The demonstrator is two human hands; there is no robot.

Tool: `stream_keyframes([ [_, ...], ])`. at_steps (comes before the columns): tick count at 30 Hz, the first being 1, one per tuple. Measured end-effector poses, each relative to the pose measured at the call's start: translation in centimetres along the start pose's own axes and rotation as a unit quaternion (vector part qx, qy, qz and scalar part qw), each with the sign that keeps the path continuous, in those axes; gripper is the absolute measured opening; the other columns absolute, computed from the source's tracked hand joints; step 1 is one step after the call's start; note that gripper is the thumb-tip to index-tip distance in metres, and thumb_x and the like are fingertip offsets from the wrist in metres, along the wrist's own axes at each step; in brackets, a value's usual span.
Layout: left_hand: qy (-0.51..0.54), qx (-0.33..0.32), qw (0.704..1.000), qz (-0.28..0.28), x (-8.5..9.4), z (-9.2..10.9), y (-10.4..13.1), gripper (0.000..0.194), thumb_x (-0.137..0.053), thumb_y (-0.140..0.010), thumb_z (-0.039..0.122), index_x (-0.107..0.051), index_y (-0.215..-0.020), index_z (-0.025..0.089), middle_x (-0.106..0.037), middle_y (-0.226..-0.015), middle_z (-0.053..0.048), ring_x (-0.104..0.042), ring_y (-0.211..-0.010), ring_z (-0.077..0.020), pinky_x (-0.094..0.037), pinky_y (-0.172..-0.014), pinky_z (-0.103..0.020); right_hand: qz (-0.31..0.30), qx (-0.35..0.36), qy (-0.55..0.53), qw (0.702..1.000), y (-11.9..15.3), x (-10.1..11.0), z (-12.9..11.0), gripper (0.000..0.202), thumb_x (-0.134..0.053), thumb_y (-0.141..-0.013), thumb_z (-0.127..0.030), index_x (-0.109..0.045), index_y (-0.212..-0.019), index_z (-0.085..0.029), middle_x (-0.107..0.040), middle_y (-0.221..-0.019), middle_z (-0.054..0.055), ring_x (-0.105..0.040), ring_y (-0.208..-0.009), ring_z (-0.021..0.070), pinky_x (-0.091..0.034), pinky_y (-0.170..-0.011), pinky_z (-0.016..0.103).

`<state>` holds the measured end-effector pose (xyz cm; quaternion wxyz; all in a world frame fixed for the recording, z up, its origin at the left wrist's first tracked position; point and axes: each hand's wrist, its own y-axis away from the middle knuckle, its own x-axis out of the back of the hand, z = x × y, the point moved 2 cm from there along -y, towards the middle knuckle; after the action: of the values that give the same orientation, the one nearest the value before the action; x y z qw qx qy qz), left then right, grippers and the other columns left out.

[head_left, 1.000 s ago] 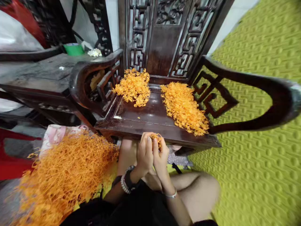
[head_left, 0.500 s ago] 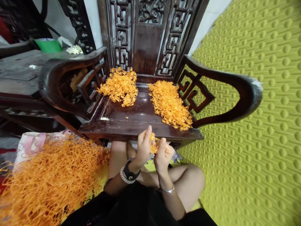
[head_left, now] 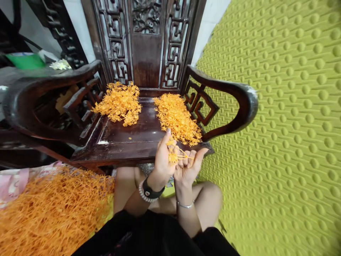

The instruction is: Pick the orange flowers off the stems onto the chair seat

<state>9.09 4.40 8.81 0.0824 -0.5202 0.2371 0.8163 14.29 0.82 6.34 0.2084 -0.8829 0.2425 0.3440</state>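
Note:
My left hand (head_left: 162,160), with a black band and a beaded bracelet at its wrist, holds a small orange, flower-like plastic piece (head_left: 173,158) against its palm, thumb pointing up. Thin strands run from this piece to the curled fingers of my right hand (head_left: 185,173), which wears a silver bracelet. Its palm is turned up and its thumb sticks out to the right. Both hands are close together above my lap, at the front edge of the wooden chair seat (head_left: 144,133). Just beyond them lies the right pile of similar orange pieces (head_left: 177,115).
A second orange pile (head_left: 121,103) lies on the seat's left side. Curved armrests (head_left: 247,103) flank the seat. At lower left, a large heap of orange strands (head_left: 53,213) rests by a pink-and-white bag (head_left: 16,181). A yellow textured surface (head_left: 279,160) spans the right.
My right hand has turned palm up, its thumb swinging outward, and strands now stretch between both hands. The view has shifted, so the chair appears further left.

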Motion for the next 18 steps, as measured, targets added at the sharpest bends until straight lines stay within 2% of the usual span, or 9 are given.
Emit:
stream_keyframes([
  [3, 0.021, 0.031, 0.997, -0.069, -0.8, 0.6, 0.3, 0.037, -0.048, -0.094, 0.027, -0.036, -0.061, 0.018, -0.026, -0.046, 0.009, -0.022, -0.032, -0.0019, -0.021, -0.034, -0.015, -0.044, 0.049, -0.105, 0.992, -1.7, 0.6, -1.9, 0.062, -0.05, -0.091, -0.049, -0.02, -0.045, -0.019, -0.019, -0.04, -0.008, -0.009, -0.031, 0.0053, -0.012, -0.028, 0.021],
  [6, 0.034, -0.001, 0.989, -0.143, -1.5, 1.4, 0.6, 0.041, -0.035, -0.099, 0.026, -0.033, -0.059, 0.019, -0.019, -0.045, 0.009, -0.012, -0.031, -0.0037, -0.017, -0.032, -0.017, -0.061, 0.131, -0.129, 0.981, -3.9, 0.8, -4.2, 0.061, -0.051, -0.091, -0.044, -0.022, -0.045, -0.018, -0.016, -0.041, -0.008, -0.007, -0.033, 0.0055, -0.013, -0.028, 0.019],
  [8, 0.014, -0.043, 0.986, -0.161, -2.0, 1.8, 0.6, 0.04, -0.035, -0.099, 0.027, -0.033, -0.06, 0.019, -0.019, -0.046, 0.009, -0.013, -0.032, -0.0044, -0.018, -0.032, -0.016, -0.085, 0.153, -0.072, 0.982, -5.2, 0.3, -5.4, 0.057, -0.051, -0.091, -0.048, -0.029, -0.047, -0.019, -0.018, -0.043, -0.008, -0.011, -0.034, 0.0055, -0.015, -0.029, 0.02],
  [11, -0.033, -0.109, 0.98, -0.163, -2.4, 1.9, 0.1, 0.037, -0.043, -0.096, 0.023, -0.036, -0.061, 0.018, -0.025, -0.048, 0.008, -0.02, -0.034, -0.0038, -0.021, -0.034, -0.014, -0.094, 0.164, 0.098, 0.977, -7.3, -0.3, -6.0, 0.046, -0.057, -0.086, -0.051, -0.041, -0.056, -0.02, -0.029, -0.051, -0.007, -0.023, -0.039, 0.0058, -0.021, -0.034, 0.021],
  [14, -0.066, -0.183, 0.97, -0.148, -2.5, 2.1, -1.0, 0.036, -0.049, -0.094, 0.023, -0.038, -0.061, 0.017, -0.03, -0.051, 0.008, -0.026, -0.039, -0.0035, -0.024, -0.037, -0.013, -0.135, 0.122, 0.241, 0.953, -10.3, -0.1, -5.4, 0.044, -0.062, -0.082, -0.052, -0.041, -0.06, -0.02, -0.034, -0.057, -0.006, -0.028, -0.044, 0.0062, -0.025, -0.04, 0.022],
  [16, -0.087, -0.226, 0.962, -0.123, -2.3, 2.2, -1.8, 0.036, -0.051, -0.093, 0.026, -0.039, -0.06, 0.017, -0.032, -0.053, 0.007, -0.03, -0.041, -0.0038, -0.027, -0.04, -0.014, -0.164, 0.088, 0.315, 0.93, -12.4, 0.6, -4.7, 0.045, -0.057, -0.083, -0.056, -0.04, -0.061, -0.021, -0.033, -0.057, -0.006, -0.029, -0.046, 0.0067, -0.026, -0.044, 0.023],
  [18, -0.107, -0.255, 0.957, -0.09, -2.0, 2.4, -2.8, 0.037, -0.054, -0.092, 0.029, -0.041, -0.059, 0.017, -0.033, -0.054, 0.006, -0.031, -0.044, -0.0044, -0.029, -0.043, -0.015, -0.156, 0.106, 0.397, 0.898, -14.1, 1.3, -4.2, 0.046, -0.054, -0.084, -0.058, -0.04, -0.06, -0.02, -0.033, -0.056, -0.006, -0.03, -0.049, 0.0073, -0.025, -0.047, 0.024],
])
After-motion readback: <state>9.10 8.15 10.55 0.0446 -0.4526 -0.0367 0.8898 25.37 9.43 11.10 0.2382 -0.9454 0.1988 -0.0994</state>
